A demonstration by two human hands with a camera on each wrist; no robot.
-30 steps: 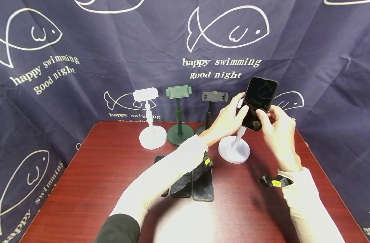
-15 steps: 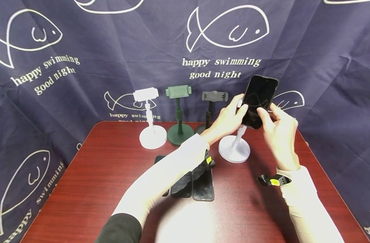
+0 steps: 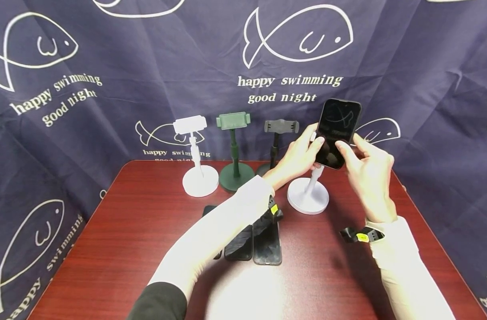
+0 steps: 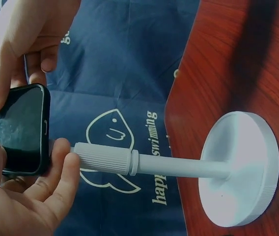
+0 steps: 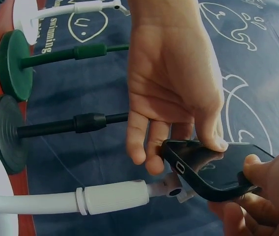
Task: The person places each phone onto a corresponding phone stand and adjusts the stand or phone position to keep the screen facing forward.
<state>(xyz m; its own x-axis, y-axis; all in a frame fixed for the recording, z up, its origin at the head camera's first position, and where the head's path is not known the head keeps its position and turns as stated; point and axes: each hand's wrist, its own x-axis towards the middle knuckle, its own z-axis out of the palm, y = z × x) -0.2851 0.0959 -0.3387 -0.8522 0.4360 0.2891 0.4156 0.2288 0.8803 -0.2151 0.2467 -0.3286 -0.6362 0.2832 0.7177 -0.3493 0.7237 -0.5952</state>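
Observation:
A black smartphone point(image 3: 339, 122) is held upright with a slight tilt at the top of the right-hand white phone stand point(image 3: 308, 196). My left hand point(image 3: 301, 153) grips its left edge, thumb on the screen and fingers behind. On the right edge, my right hand point(image 3: 367, 171) pinches the phone, its thumb also on the glass. The left wrist view shows the left fingers right by the neck of the white stand point(image 4: 105, 157), under the phone point(image 4: 24, 128). The stand's clamp is mostly hidden behind the phone point(image 5: 218, 172).
Left of the hands stand a black phone stand point(image 3: 281, 126), a green one point(image 3: 234, 121) and another white one point(image 3: 190, 125). Several phones, including a dark phone point(image 3: 268, 246), lie flat on the red table point(image 3: 147, 231), partly under the left arm. A fish-print cloth point(image 3: 211, 53) hangs behind.
The phone has shifted slightly left and leans less to the right. Both hands keep their grip on it. The stands and the phones lying on the table stay put.

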